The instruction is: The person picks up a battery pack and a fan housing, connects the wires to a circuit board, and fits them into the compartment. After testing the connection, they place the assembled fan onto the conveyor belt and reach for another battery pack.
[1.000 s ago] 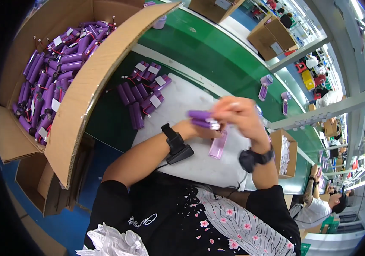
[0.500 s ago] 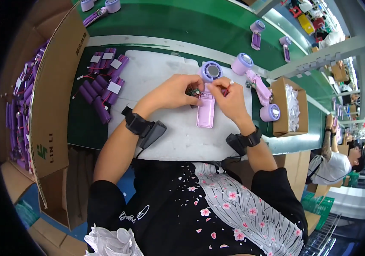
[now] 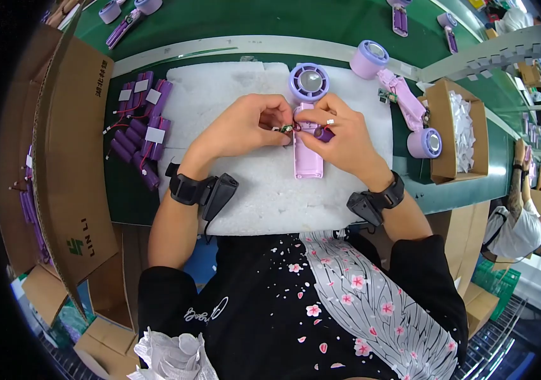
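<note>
A handheld fan with a round purple head [image 3: 309, 81] and an open pink handle shell [image 3: 308, 166] lies on the white foam sheet [image 3: 251, 196]. My left hand [image 3: 242, 126] is closed over the handle's left side, pinching a small green circuit board [image 3: 287, 128]. From the right, my right hand [image 3: 352, 142] is closed on a purple battery pack [image 3: 325, 134], its thumb and index finger reaching to the wires beside the board. A small white connector [image 3: 330, 121] shows against the fingers of that hand. Both hands partly hide the upper handle.
Several purple battery packs [image 3: 136, 140] lie left of the foam, beside a large cardboard box [image 3: 80, 171]. To the right are another fan [image 3: 403, 98] and a small box [image 3: 441, 152] of white pieces. More fans rest on the green belt [image 3: 270, 22]. A co-worker [image 3: 523, 215] is far right.
My right hand has come in closer to my left, and the fingertips now nearly meet over the handle. The battery pack shows more plainly in the right hand. The whole view has shifted slightly.
</note>
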Demonstrator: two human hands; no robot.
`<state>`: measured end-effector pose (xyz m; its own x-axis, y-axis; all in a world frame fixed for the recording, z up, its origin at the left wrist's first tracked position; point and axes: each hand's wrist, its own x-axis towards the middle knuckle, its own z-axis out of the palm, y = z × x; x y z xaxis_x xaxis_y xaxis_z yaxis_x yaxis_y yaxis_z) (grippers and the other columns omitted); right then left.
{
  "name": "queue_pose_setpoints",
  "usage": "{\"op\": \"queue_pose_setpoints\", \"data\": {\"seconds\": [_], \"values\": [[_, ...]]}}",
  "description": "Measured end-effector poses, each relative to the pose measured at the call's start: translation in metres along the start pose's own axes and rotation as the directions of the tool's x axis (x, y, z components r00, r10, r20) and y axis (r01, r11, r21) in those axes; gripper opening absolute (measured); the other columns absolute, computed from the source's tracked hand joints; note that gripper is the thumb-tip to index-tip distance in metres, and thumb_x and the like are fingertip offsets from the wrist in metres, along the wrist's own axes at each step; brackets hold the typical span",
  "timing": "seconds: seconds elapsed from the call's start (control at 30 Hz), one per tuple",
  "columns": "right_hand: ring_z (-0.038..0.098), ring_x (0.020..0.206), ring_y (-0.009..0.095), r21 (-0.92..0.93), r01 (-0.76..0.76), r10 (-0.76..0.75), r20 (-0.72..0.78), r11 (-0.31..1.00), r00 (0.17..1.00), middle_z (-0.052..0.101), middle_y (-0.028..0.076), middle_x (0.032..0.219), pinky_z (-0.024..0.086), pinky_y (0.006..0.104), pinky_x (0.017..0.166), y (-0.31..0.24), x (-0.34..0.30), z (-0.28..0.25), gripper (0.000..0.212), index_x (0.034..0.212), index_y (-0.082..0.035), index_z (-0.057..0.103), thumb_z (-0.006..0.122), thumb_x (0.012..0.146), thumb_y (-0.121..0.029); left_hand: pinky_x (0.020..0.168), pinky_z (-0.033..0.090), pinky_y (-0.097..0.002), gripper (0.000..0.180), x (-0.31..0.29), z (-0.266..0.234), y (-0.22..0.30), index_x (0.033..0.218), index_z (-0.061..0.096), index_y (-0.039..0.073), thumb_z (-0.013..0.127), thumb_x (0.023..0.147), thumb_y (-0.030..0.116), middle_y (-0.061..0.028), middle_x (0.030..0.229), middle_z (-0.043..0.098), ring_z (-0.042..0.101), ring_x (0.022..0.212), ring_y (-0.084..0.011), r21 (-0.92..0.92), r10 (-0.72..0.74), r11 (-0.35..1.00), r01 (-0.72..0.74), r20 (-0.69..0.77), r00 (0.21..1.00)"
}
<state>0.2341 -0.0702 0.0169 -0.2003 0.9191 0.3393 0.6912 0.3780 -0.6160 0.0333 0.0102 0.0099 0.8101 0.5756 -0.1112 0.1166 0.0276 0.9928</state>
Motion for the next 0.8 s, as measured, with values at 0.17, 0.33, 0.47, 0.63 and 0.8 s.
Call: {"op": "queue_pose_setpoints", "data": {"seconds": [0.17, 0.33, 0.47, 0.63, 0.8], "values": [[0.06, 0.068, 0.018, -0.011, 0.029, -0.029, -0.026, 1.0, 0.999, 0.059, 0.005, 0.082, 0.049, 0.028, 0.06, 0.0074, 0.0006, 0.0006, 0.021, 0.09, -0.008, 0.073, 0.077, 0.069, -0.006, 0.082, 0.05, -0.0243, 0.024, 0.0056, -0.0004, -0.002, 0.092, 0.058, 0.003, 0.071, 0.075, -0.007, 0.0004, 0.09, 0.063, 0.061, 0.087, -0.0086, 0.011, -0.044, 0.999, 0.044, 0.017, 0.999], [0.06, 0.068, 0.016, 0.017, 0.014, -0.014, -0.037, 1.0, 0.999, 0.059, 0.005, 0.081, 0.049, 0.0277, 0.06, 0.0109, -0.0031, 0.0048, 0.021, 0.089, -0.007, 0.074, 0.078, 0.069, -0.005, 0.081, 0.051, -0.0247, 0.026, 0.0046, -0.0003, -0.0048, 0.096, 0.059, 0.003, 0.071, 0.075, -0.008, -0.0007, 0.092, 0.064, 0.061, 0.086, -0.0091, 0.028, -0.051, 0.998, 0.051, 0.011, 0.999], [0.059, 0.067, 0.016, 0.033, -0.017, 0.018, -0.035, 0.999, 0.999, 0.059, 0.004, 0.08, 0.048, 0.0274, 0.06, 0.0052, -0.0055, 0.0078, 0.019, 0.088, -0.006, 0.073, 0.078, 0.069, -0.005, 0.081, 0.051, -0.0253, 0.026, 0.0015, -0.0005, -0.0068, 0.097, 0.061, 0.002, 0.071, 0.075, -0.008, -0.0017, 0.093, 0.065, 0.061, 0.086, -0.0096, 0.036, -0.061, 0.998, 0.06, 0.017, 0.998], [0.059, 0.067, 0.016, 0.025, -0.002, 0.002, -0.022, 1.0, 1.0, 0.059, 0.004, 0.08, 0.047, 0.0271, 0.06, 0.0028, -0.006, 0.0087, 0.016, 0.085, -0.005, 0.073, 0.077, 0.069, -0.005, 0.081, 0.051, -0.0252, 0.024, 0.0005, 0.001, -0.0048, 0.094, 0.062, 0.001, 0.071, 0.074, -0.009, -0.0022, 0.092, 0.066, 0.061, 0.085, -0.0098, 0.074, -0.078, 0.994, 0.078, -0.006, 0.997], [0.059, 0.067, 0.016, 0.013, -0.008, 0.008, -0.001, 1.0, 1.0, 0.058, 0.004, 0.079, 0.047, 0.0272, 0.06, 0.0014, -0.0069, 0.0091, 0.015, 0.084, -0.005, 0.073, 0.077, 0.069, -0.004, 0.081, 0.051, -0.0252, 0.024, 0.0002, 0.0017, -0.0079, 0.094, 0.062, 0.001, 0.072, 0.073, -0.008, -0.0022, 0.091, 0.066, 0.061, 0.084, -0.0097, 0.089, -0.07, 0.994, 0.071, -0.004, 0.998]]}}
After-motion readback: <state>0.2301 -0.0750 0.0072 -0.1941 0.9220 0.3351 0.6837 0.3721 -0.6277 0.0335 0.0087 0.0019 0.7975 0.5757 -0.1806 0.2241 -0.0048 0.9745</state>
